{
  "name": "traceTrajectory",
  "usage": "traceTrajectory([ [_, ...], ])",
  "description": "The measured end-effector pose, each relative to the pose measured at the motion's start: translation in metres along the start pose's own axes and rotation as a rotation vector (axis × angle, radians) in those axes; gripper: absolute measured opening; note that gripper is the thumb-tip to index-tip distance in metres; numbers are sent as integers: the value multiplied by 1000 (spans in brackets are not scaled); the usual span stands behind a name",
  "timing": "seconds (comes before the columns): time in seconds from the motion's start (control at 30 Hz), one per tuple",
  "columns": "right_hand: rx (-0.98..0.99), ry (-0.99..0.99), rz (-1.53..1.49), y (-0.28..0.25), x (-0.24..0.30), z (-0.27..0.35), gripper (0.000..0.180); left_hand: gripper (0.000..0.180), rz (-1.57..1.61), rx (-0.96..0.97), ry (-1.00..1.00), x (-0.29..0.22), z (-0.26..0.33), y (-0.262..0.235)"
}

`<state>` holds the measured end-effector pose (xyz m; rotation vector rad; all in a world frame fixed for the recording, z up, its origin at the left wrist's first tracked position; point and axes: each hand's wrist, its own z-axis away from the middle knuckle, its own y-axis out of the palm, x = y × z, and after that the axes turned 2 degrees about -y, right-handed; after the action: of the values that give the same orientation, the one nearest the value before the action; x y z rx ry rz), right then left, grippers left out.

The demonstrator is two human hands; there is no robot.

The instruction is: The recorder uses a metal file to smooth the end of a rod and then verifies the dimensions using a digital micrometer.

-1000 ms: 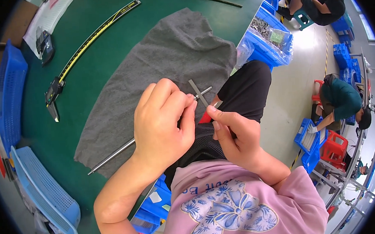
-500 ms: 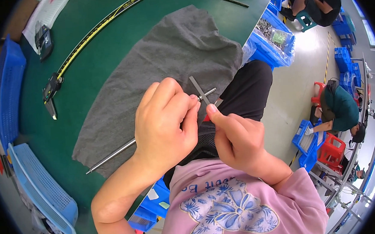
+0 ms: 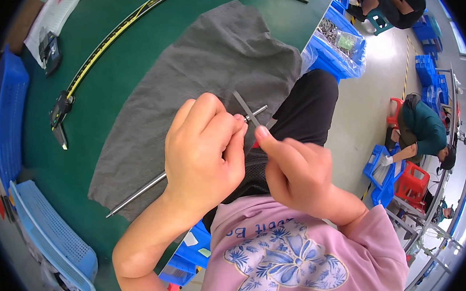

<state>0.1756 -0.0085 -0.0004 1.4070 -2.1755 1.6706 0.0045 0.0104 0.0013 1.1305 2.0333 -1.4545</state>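
Green bench (image 3: 132, 61), grey cloth (image 3: 207, 67) spread beneath as padding; long caliper (image 3: 99, 52) parked at far left; left hand (image 3: 204, 152) curled, fingers pinching thin steel rod (image 3: 140, 191) near its end, steadying it over cloth; right hand (image 3: 299, 173) closed on flat grey tool (image 3: 244, 106), thumb extended along it, laid against rod tip; both wrists raised, close to chest.

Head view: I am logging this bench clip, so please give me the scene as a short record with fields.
left hand: closed round a thin metal rod
right hand: fingers pinch a flat grey strip crossing the rod's end
under the rod: grey cloth on a green table
far left: long ruler, blue trays
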Motion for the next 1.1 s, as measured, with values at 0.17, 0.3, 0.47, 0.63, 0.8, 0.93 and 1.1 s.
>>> traceTrajectory([
  [0.17,56,-3,48,-9,6,5,48,14,10,9,-26,1,3,0],
  [0.3,15,-7,58,0,4,-6,50,14,2,-12,-10,0,0,0],
  [0.47,69,14,76,-10,10,3,50,14,3,4,-16,0,1,-1],
  [0.63,13,-14,83,2,5,-10,51,15,-4,-9,-11,-1,1,1],
  [0.8,57,13,97,-10,13,1,50,15,-2,17,-16,-2,1,-2],
  [0.93,10,11,54,1,6,-10,50,15,0,-10,-19,-1,1,1],
  [1.1,104,57,42,-12,11,1,49,15,24,1,-40,-1,1,-1],
])
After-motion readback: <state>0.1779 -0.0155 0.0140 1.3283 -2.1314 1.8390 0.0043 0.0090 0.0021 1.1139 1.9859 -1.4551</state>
